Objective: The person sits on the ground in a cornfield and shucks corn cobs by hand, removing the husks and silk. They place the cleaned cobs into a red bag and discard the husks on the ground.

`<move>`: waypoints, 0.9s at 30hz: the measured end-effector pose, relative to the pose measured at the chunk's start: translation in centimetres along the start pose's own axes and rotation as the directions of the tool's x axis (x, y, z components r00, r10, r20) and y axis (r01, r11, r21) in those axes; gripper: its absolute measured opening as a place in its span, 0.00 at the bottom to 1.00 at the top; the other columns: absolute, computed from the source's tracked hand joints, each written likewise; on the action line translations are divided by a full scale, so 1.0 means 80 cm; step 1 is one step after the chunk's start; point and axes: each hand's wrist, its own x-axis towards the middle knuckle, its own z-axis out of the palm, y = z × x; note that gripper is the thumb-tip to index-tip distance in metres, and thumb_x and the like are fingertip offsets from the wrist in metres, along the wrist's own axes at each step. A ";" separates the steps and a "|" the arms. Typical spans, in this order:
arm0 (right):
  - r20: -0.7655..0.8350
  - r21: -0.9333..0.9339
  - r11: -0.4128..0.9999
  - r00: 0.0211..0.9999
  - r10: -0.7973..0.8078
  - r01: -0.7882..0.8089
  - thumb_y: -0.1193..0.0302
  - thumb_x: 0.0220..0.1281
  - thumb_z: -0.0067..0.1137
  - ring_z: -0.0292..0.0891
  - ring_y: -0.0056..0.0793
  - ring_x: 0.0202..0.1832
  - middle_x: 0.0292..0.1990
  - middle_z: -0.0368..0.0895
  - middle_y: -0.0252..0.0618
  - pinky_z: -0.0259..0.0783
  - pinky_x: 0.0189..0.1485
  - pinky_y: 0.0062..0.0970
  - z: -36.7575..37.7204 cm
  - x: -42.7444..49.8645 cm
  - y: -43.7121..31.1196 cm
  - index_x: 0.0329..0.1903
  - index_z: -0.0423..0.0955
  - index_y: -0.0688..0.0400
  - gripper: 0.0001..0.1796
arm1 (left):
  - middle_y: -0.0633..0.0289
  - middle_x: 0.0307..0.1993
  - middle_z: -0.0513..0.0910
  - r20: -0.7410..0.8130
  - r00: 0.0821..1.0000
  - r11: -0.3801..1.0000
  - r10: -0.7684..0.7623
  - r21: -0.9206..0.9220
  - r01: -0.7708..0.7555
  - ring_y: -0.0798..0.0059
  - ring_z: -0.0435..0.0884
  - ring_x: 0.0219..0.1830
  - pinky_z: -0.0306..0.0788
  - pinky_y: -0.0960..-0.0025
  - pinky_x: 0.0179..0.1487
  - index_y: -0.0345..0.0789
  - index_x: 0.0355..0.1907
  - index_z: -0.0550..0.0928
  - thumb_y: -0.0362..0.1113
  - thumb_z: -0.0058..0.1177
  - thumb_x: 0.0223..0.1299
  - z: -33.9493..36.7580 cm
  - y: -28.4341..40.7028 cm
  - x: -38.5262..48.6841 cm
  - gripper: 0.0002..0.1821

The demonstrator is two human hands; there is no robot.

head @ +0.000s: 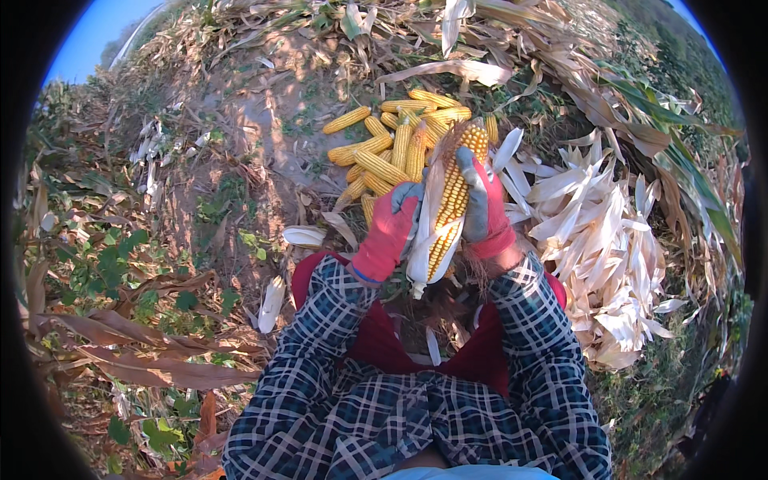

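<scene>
An ear of corn [451, 207] with its dry husk partly peeled back is held up between my two gloved hands. My left hand [393, 225], in a red and grey glove, grips the pale husk on the ear's left side. On the other side my right hand [482, 201], gloved alike, holds the ear near its upper part, where brown silk hangs. Yellow kernels show along the ear's middle, and husk still wraps its lower end. Just beyond my hands lies a pile of husked yellow corn cobs [384, 144] on the soil.
A large heap of dry husks [606, 258] lies at the right. Ears still in husk, one at the lower left [272, 305] and one nearer my left hand [305, 236], rest on the ground. Dry corn stalks [576, 78] arch across the upper right; green weeds [108, 264] grow at the left.
</scene>
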 end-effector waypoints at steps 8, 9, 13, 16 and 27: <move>-0.058 -0.493 0.839 0.954 -0.295 0.229 0.58 0.70 0.52 0.78 0.33 0.46 0.44 0.81 0.44 0.72 0.52 0.32 -0.040 0.027 0.005 0.51 0.77 0.65 0.22 | 0.56 0.46 0.82 -0.149 0.974 0.984 0.170 -0.020 -0.174 0.70 0.82 0.49 0.75 0.69 0.53 0.27 0.58 0.73 0.42 0.47 0.74 -0.007 0.030 0.011 0.20; -0.070 -0.470 0.857 0.959 -0.273 0.210 0.59 0.70 0.52 0.78 0.32 0.46 0.44 0.81 0.43 0.71 0.52 0.31 -0.039 0.025 0.005 0.50 0.77 0.65 0.21 | 0.55 0.48 0.82 -0.170 0.947 0.962 0.272 0.056 -0.267 0.70 0.82 0.50 0.75 0.68 0.54 0.27 0.59 0.73 0.41 0.48 0.73 -0.006 0.031 0.011 0.21; -0.070 -0.513 0.819 0.938 -0.340 0.259 0.63 0.69 0.55 0.76 0.25 0.46 0.45 0.81 0.36 0.70 0.51 0.26 -0.020 0.020 0.000 0.51 0.77 0.63 0.17 | 0.45 0.55 0.79 0.294 0.775 0.629 0.560 0.458 -0.628 0.54 0.80 0.56 0.72 0.57 0.59 0.28 0.64 0.70 0.37 0.60 0.61 0.010 0.026 -0.008 0.31; -0.162 -0.266 0.955 0.971 -0.177 0.130 0.61 0.71 0.54 0.74 0.22 0.45 0.44 0.80 0.32 0.70 0.49 0.25 0.001 0.015 -0.004 0.54 0.75 0.61 0.19 | 0.42 0.55 0.77 0.255 0.807 0.460 0.533 0.714 -0.529 0.50 0.78 0.58 0.71 0.57 0.61 0.29 0.66 0.68 0.38 0.65 0.53 0.026 0.013 -0.007 0.38; -0.088 -0.493 0.865 0.984 -0.155 0.092 0.61 0.76 0.47 0.74 0.25 0.42 0.40 0.80 0.37 0.70 0.48 0.27 0.007 0.016 0.000 0.53 0.75 0.65 0.19 | 0.52 0.50 0.81 0.205 0.978 0.955 -0.043 0.295 -0.020 0.60 0.81 0.52 0.73 0.62 0.56 0.32 0.62 0.70 0.44 0.73 0.44 0.003 0.020 0.004 0.42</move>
